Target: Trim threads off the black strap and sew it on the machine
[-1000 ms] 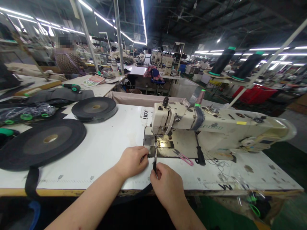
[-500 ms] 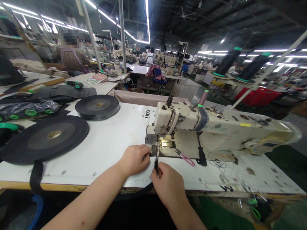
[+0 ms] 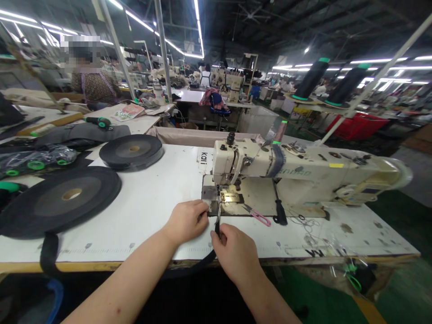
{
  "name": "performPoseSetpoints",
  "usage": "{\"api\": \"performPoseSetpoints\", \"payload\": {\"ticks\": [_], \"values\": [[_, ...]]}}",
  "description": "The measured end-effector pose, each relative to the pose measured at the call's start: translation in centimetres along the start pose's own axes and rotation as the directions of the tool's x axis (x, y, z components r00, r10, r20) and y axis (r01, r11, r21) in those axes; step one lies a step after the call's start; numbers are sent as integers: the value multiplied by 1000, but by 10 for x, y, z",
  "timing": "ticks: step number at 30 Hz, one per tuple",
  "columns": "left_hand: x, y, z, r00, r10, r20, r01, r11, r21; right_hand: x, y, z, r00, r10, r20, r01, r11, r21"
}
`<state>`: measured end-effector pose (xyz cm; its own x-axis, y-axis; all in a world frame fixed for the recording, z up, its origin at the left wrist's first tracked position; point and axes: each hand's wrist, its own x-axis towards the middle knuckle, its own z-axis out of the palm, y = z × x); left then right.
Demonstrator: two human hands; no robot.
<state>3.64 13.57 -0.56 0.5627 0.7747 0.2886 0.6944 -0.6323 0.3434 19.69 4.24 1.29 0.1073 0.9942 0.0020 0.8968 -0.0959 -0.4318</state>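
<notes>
A sewing machine (image 3: 300,175) stands on the white table, its needle area just beyond my hands. My right hand (image 3: 236,252) pinches a black strap (image 3: 206,259) below the presser foot; the strap hangs in a loop over the table's front edge and leads left to a large black roll (image 3: 91,184). A narrow metal piece (image 3: 219,211) runs from the strap toward the needle. My left hand (image 3: 189,221) is closed by the left corner of the machine bed, and what its fingers hold, if anything, is hidden.
Pink-handled snips (image 3: 258,216) and a black screwdriver (image 3: 280,211) lie right of my hands, near loose thread. A second black roll (image 3: 131,151) is at the back left. Bagged spools (image 3: 37,159) lie far left. A person (image 3: 94,85) sits across the aisle.
The camera view has shifted slightly, moving the whole scene a little leftward. My hands keep nearly the same places beside the machine, still closed.
</notes>
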Motion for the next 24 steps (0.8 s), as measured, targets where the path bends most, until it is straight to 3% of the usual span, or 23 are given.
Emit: {"api": "performPoseSetpoints", "payload": {"ticks": [2,5,11,17,21,24], "values": [[1,0,0,1000,-17,0,17,1000,5,0,5,-4,1000,-24,-18,25,998,63],[1,0,0,999,-39,12,39,999,14,3,19,-15,989,-45,-140,56,995,80],[1,0,0,997,-71,0,71,995,75,21,73,-40,914,-176,-366,93,968,-234],[4,1,3,994,-109,-12,110,992,61,25,111,-38,933,-255,-255,148,916,-373],[4,2,4,992,-124,5,124,990,73,25,109,-38,951,-239,-198,120,871,-476],[4,2,5,991,-136,6,135,988,79,35,99,-47,967,-164,-197,69,906,-417]]}}
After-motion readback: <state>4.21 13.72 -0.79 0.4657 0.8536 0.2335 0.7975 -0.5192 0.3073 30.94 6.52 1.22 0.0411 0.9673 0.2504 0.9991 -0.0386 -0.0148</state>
